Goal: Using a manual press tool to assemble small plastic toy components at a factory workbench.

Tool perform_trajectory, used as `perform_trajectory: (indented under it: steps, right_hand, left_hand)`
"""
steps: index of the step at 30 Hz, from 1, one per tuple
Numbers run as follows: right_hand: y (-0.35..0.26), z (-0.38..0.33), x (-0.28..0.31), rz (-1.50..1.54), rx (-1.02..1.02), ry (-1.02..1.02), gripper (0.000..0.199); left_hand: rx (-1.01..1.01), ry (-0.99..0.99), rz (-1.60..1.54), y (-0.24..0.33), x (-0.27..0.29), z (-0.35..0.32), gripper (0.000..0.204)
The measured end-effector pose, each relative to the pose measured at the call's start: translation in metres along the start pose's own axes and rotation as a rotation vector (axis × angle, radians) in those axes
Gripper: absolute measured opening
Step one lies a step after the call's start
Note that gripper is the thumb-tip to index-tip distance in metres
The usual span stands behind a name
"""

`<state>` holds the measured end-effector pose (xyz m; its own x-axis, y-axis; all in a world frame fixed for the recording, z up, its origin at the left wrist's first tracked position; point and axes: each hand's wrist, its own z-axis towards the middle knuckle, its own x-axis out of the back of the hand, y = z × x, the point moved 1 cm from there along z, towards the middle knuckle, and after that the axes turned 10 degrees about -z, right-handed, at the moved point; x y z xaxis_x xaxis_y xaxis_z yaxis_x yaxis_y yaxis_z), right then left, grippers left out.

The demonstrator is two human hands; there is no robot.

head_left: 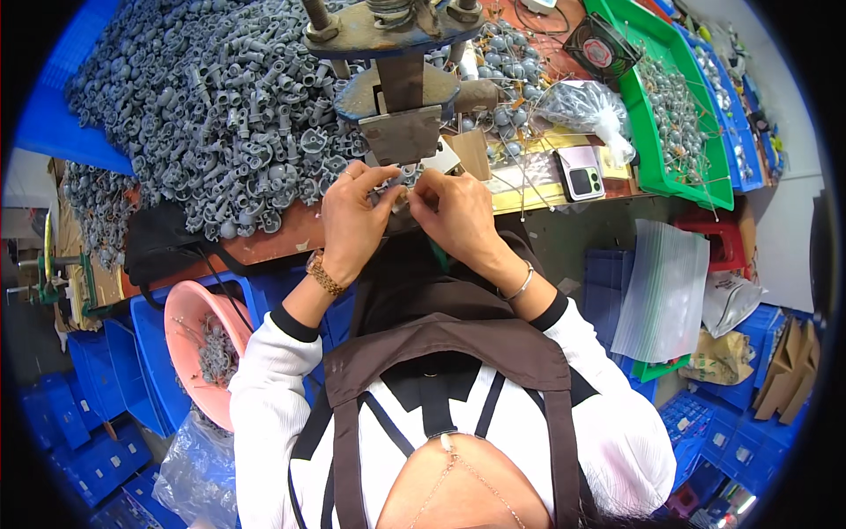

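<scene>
- At the centre of the frame, just above the middle, I see a small grey part caught between both hands; it is mostly hidden by the fingers, so I cannot tell its exact shape.
- My left hand has thumb and forefinger pressed together on the part from the left, the other fingers curled in beside them.
- My right hand meets it from the right, fingertips bunched and pinching the same part, so the two hands touch at the tips.
- A gold-coloured watch band sits on the left wrist and a thin silver bangle on the right.
- Just above the hands stands a small metal press, its flat plate hanging right over the fingertips.
- To the upper left of the frame, a big heap of grey moulded pieces spreads over the wooden bench.
- Right of the press lie wired grey balls, a clear plastic bag and a phone with its back up.
- A green tray holding more wired parts runs along the upper right.
- At the lower left, a pink basin holds some grey pieces, amid blue crates.
</scene>
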<state>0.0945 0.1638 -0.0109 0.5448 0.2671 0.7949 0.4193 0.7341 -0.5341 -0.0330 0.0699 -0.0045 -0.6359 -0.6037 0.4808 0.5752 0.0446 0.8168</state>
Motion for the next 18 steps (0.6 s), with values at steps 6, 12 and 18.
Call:
perform_trajectory:
  steps: [6, 12, 18]
  right_hand:
    - [0.018, 0.020, 0.045, 0.098, 0.033, -0.371, 0.019]
    - [0.071, 0.152, 0.075, 1.301, 0.036, -0.111, 0.034]
    - [-0.023, 0.049, 0.112, 0.829, 0.463, 0.491, 0.034]
  left_hand:
    - [-0.021, -0.119, -0.005, 0.003, 0.011, 0.010, 0.020]
    - [-0.078, -0.104, 0.143, 0.018, 0.002, 0.009, 0.019]
    - [0.008, -0.057, 0.112, 0.016, 0.002, 0.003, 0.014]
